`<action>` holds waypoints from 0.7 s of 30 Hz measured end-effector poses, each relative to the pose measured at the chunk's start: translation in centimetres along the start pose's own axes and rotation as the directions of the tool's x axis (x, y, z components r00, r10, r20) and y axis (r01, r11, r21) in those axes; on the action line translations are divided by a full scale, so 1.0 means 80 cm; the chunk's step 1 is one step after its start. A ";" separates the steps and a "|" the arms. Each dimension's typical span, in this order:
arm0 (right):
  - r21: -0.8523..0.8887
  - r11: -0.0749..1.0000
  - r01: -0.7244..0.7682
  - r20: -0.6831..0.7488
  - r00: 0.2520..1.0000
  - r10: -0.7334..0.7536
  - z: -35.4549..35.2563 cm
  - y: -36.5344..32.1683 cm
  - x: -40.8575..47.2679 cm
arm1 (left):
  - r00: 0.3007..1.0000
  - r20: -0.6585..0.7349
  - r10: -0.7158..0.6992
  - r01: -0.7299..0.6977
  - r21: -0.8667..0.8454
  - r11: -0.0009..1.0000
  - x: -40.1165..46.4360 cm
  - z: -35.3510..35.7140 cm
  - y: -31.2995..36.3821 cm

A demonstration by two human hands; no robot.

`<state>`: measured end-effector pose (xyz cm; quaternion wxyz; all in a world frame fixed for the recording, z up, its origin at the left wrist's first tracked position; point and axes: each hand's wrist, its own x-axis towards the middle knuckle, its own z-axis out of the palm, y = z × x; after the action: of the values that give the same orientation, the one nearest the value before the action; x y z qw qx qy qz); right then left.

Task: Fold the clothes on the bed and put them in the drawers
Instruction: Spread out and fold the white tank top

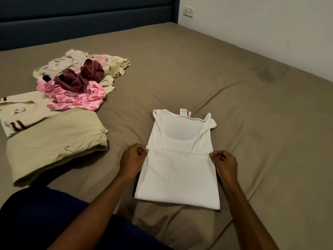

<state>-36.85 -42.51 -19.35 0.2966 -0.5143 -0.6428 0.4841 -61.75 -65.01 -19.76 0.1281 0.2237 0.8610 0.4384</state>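
A white sleeveless top (pixel 177 175) lies on the brown bed sheet (pixel 198 73), neckline away from me, its lower half doubled up over the middle. My left hand (pixel 133 159) pinches the left corner of that folded-up hem. At the opposite corner, my right hand (pixel 224 162) pinches the hem too. To the left lie a folded beige garment (pixel 54 141) and a cream shirt with brown stripes (pixel 19 112). Behind them sits a heap of unfolded clothes (pixel 79 80), pink-patterned, maroon and cream.
A dark blue headboard (pixel 81 18) runs along the far edge of the bed. A white wall with a socket (pixel 188 11) stands on the right. My dark-clad leg (pixel 54 222) rests on the bed at the lower left. No drawers are in view.
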 end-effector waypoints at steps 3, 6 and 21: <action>-0.067 0.996 0.061 -0.097 0.993 -0.067 0.004 -0.005 0.023 | 0.999 -0.030 -0.034 0.034 0.009 0.999 0.020 0.000 -0.003; 0.014 1.000 -0.021 -0.097 0.995 0.023 0.015 -0.016 0.075 | 0.997 -0.074 -0.033 0.030 -0.029 0.999 0.057 0.011 0.015; 0.142 0.976 -0.167 0.104 0.983 0.153 0.076 -0.084 0.216 | 0.998 -0.066 -0.010 0.007 -0.036 0.999 0.253 0.058 0.108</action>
<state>-49.82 -28.06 -17.34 0.2644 -0.5179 -0.5738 0.5767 -74.96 -47.22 -15.92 0.1055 0.2031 0.8578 0.4601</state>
